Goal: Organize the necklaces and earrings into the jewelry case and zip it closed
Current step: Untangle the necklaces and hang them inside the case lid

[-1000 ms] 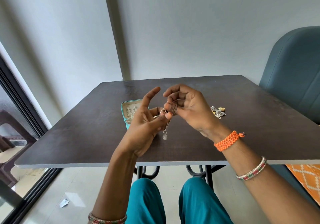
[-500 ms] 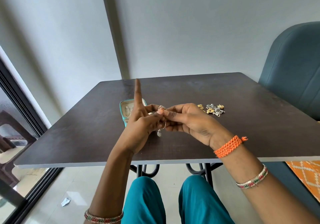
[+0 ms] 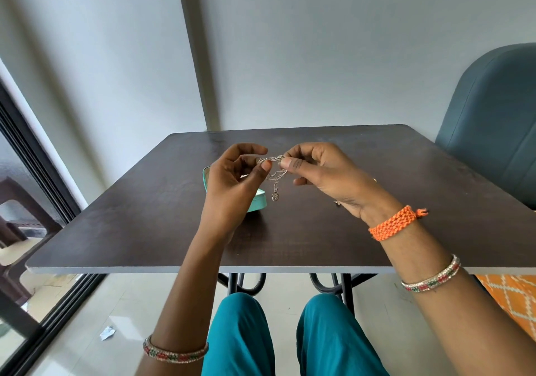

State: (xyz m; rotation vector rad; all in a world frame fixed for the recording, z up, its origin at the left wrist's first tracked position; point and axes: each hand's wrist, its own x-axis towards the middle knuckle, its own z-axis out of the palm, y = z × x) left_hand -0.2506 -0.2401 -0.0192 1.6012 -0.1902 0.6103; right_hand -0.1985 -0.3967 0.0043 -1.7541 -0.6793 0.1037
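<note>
A thin silver necklace (image 3: 274, 174) with a small round pendant (image 3: 275, 197) hangs in the air between my two hands, above the dark table (image 3: 145, 224). My left hand (image 3: 232, 184) pinches one part of the chain with thumb and fingers. My right hand (image 3: 322, 172) pinches the clasp end between thumb and forefinger. The teal jewelry case (image 3: 258, 201) lies on the table behind my left hand, mostly hidden by it. The pile of other jewelry is hidden behind my right hand, except for a small piece (image 3: 337, 202) at the wrist.
A dark blue chair (image 3: 493, 120) stands at the table's right side. A sliding glass door frame (image 3: 37, 155) runs along the left. My knees in teal trousers (image 3: 290, 335) are under the near table edge. An orange patterned cloth (image 3: 510, 294) lies lower right.
Both hands have risen and moved apart, stretching the chain between them. My left forefinger, pointing up before, has curled back down. The pendant now dangles freely below.
</note>
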